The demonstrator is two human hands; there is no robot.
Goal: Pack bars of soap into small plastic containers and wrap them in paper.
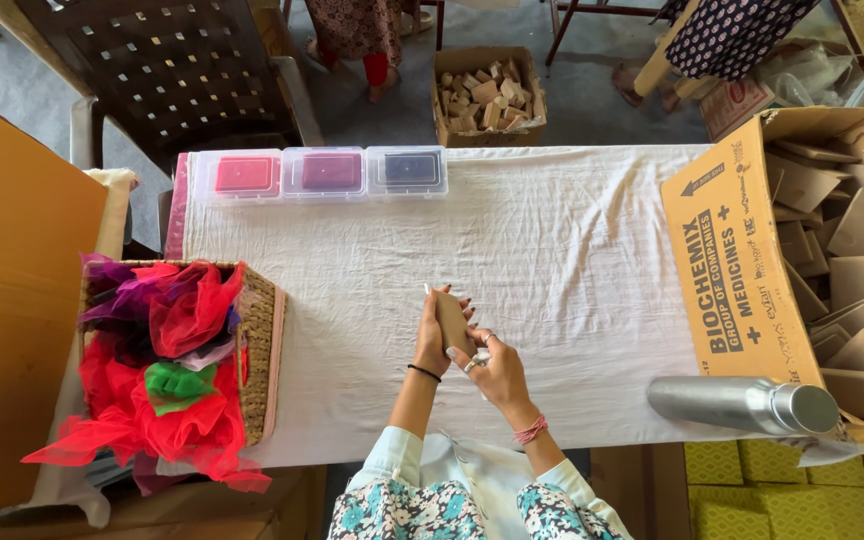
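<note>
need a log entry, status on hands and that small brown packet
Left hand and right hand both grip small brown packet, upright above white cloth. Nothing in the way.

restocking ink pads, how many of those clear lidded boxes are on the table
3, in a touching row at the far left edge of the white cloth: red box, magenta box, dark purple box. None looks hidden.

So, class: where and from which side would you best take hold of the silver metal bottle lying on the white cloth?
Grip the silver metal bottle around the middle of its smooth round body, coming down from above. It lies on its side at the table's near edge, its cap end by the cardboard box, so the long flanks are open.
</note>
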